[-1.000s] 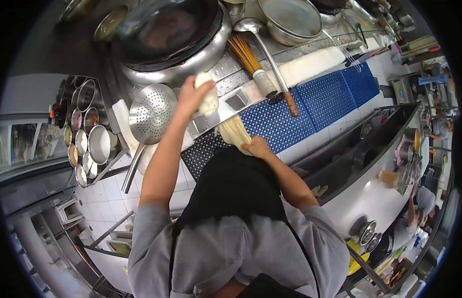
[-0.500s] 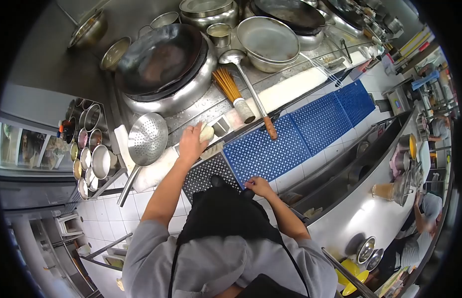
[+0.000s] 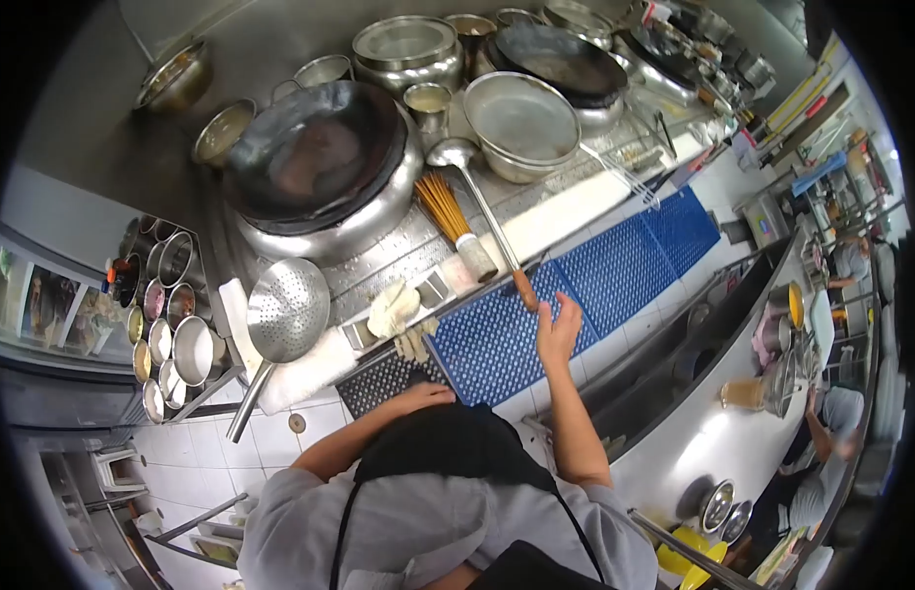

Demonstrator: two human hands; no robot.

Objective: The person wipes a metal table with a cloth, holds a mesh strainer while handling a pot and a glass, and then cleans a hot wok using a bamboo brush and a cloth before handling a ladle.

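My right hand (image 3: 559, 334) is raised with its fingers apart and nothing in it, close to the wooden handle of a ladle (image 3: 494, 226). My left hand (image 3: 424, 396) is low against the black apron (image 3: 453, 442); its fingers are partly hidden. A crumpled pale cloth (image 3: 394, 309) lies on the stove's front edge, and another cloth (image 3: 414, 341) hangs just below it. Beside the ladle is a bamboo brush (image 3: 456, 224). A perforated strainer (image 3: 288, 311) rests at the left.
A large black wok (image 3: 315, 152) stands on the stove, with metal bowls (image 3: 523, 120) to its right. Containers of ingredients (image 3: 194, 351) are at the left. Blue mats (image 3: 497, 344) cover the floor. A steel counter (image 3: 708, 418) runs along the right; a co-worker (image 3: 839, 408) is beyond it.
My left hand has left the cloth at the stove edge and drawn back to the apron. My right hand has risen toward the ladle handle and opened. The view has tilted up.
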